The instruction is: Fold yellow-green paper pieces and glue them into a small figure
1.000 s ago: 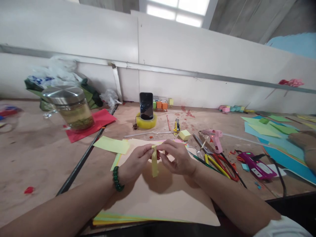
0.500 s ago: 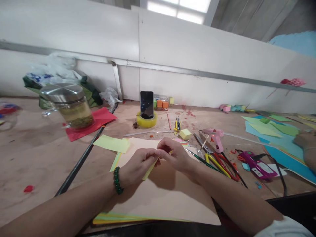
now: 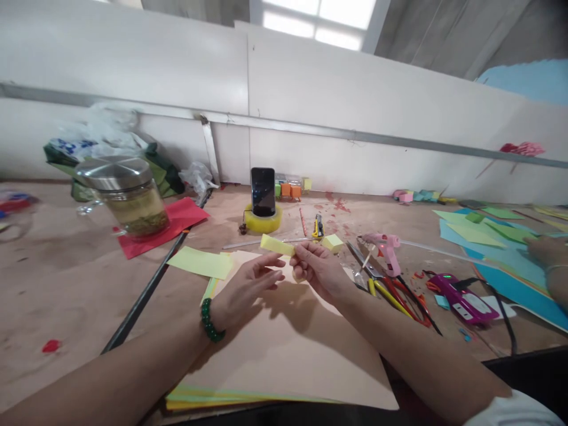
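Note:
Between thumb and fingers, my right hand [image 3: 320,271] pinches one end of a yellow paper strip [image 3: 277,245], whose free end points left. Just below that strip, my left hand [image 3: 251,290] has its fingers apart and holds nothing; a green bead bracelet [image 3: 212,320] circles the wrist. Both hands are above a stack of coloured paper with a peach sheet [image 3: 284,361] on top. A flat yellow-green paper piece [image 3: 199,262] lies over the stack's upper left corner. Beyond my right hand sits a small pale yellow paper cube [image 3: 332,242].
A lidded glass mug [image 3: 141,207] stands on red paper [image 3: 189,216] at left. A phone [image 3: 263,192] leans upright in a tape roll [image 3: 262,223]. Scissors, pliers [image 3: 393,296], a pink glue gun [image 3: 385,249] and a purple power strip [image 3: 464,297] lie right. Another person's hand [image 3: 544,251] is far right.
My left hand has let go of the yellow strip and opened, dropping away slightly. The strip, once pointing down between both hands, now extends leftward from my right hand.

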A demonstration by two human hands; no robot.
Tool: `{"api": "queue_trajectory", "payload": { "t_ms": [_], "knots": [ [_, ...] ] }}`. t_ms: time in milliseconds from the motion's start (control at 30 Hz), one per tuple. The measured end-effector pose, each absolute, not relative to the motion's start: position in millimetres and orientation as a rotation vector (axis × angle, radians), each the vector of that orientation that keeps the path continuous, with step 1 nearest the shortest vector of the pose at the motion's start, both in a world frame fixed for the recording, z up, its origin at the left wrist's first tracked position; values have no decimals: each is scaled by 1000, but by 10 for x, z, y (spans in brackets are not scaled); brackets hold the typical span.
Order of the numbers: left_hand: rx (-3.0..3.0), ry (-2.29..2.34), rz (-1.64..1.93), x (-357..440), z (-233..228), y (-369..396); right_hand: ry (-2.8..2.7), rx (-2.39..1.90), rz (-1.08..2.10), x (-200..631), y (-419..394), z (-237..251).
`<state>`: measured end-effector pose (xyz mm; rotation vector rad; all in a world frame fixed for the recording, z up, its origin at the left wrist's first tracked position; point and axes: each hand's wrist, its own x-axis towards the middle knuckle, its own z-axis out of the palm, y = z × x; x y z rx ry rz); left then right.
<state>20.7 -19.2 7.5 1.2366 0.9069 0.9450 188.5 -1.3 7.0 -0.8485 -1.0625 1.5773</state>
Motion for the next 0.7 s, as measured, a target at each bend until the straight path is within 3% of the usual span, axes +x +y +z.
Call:
{"api": "queue_trajectory", "payload": {
  "t_ms": [167, 400, 567, 700],
  "knots": [
    [1447, 1021, 979, 228, 45, -204, -1269, -930, 1606, 1814, -51, -56],
    [1602, 1021, 923, 221, -83, -186, -1598, -1052, 1055, 1825, -62, -95],
    [1822, 990, 880, 231, -123, -226, -1593, -946, 1264, 1840, -28, -95],
    [1803, 1025, 898, 217, -126, -206, -1594, -841, 1252, 1860, -11, -94]
  ]
}}
